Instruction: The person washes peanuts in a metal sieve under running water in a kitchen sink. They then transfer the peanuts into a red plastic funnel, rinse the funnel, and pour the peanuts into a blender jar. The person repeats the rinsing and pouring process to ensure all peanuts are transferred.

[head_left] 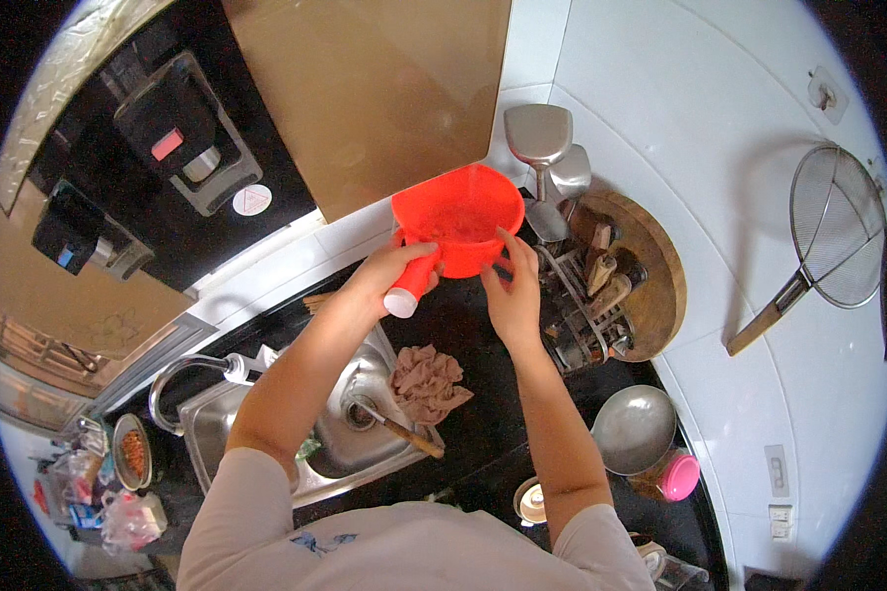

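1. A red dipper (475,258) is held up in the upper centre of the frame, its bowl tilted so that the inside is shown.
2. Its handle is grasped by the left hand (389,268), with the fingers wrapped around it just above the pale end.
3. The bowl's right side is touched by the fingertips of the right hand (514,291), whose fingers are bent; whether the rim is pinched cannot be told.
4. The space right of the right hand is crowded by a wire rack (593,320) filled with handled utensils, behind which a round wooden board (668,286) is propped.
5. Metal turners (539,133) are seen close beyond the bowl's right edge, and a tan panel (365,89) rises behind it.
6. Part of the steel sink (317,485), lower left of centre, is covered by the left forearm; a crumpled brown cloth (430,384) is draped at its right edge, and a wooden-handled utensil (404,433) is laid across the basin.
7. A mesh strainer (838,227) is hung on the wall at the right.
8. A metal bowl (635,429) and a pink-lidded jar (678,477) are placed at lower right.
9. At lower left, a bowl of reddish-brown pieces (132,453) is set near plastic bags (133,522).
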### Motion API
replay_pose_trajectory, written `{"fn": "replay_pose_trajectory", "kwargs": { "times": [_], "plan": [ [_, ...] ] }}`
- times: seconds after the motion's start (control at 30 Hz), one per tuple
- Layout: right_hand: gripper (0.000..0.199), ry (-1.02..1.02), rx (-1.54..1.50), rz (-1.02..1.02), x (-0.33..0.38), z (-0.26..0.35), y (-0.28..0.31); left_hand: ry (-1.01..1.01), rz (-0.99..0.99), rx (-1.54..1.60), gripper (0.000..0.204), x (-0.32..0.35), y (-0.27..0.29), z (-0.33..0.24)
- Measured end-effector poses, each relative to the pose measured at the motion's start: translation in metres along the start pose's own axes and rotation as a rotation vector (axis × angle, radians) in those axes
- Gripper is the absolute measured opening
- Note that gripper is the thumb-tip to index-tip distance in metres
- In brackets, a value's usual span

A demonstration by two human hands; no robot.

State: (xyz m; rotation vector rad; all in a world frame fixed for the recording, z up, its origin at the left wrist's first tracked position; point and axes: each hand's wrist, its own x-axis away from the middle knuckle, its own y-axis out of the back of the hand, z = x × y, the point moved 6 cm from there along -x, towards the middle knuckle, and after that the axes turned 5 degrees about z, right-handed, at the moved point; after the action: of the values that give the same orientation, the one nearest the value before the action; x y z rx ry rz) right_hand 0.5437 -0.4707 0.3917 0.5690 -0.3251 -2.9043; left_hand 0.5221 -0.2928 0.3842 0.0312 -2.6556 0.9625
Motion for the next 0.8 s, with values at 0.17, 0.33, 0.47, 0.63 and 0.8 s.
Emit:
{"fn": "replay_pose_trajectory", "kwargs": {
  "times": [0.17,0.33,0.47,0.63,0.8],
  "plan": [
    [0.052,-0.01,0.01,0.022,-0.0002,0.003,0.0011,0.026,0.038,-0.008,0.04,0.0,-0.0009,0.0015],
    [0.052,-0.032,0.003,0.024,0.0003,0.0023,0.0004,0.007,0.007,0.022,0.039,-0.0001,-0.0003,0.0014],
    [0.052,-0.038,0.017,0.031,-0.0006,0.001,0.0009,-0.011,0.023,0.021,0.038,0.0015,-0.0039,0.0004],
    [0.052,-0.016,0.02,0.031,-0.001,-0.0022,0.0018,0.008,0.057,0.041,0.046,-0.0041,-0.0022,0.0014],
    [0.051,-0.03,0.031,0.022,-0.0008,-0.0004,0.0031,0.02,0.033,0.036,0.046,-0.0059,0.0009,0.0039]
  ]
}}
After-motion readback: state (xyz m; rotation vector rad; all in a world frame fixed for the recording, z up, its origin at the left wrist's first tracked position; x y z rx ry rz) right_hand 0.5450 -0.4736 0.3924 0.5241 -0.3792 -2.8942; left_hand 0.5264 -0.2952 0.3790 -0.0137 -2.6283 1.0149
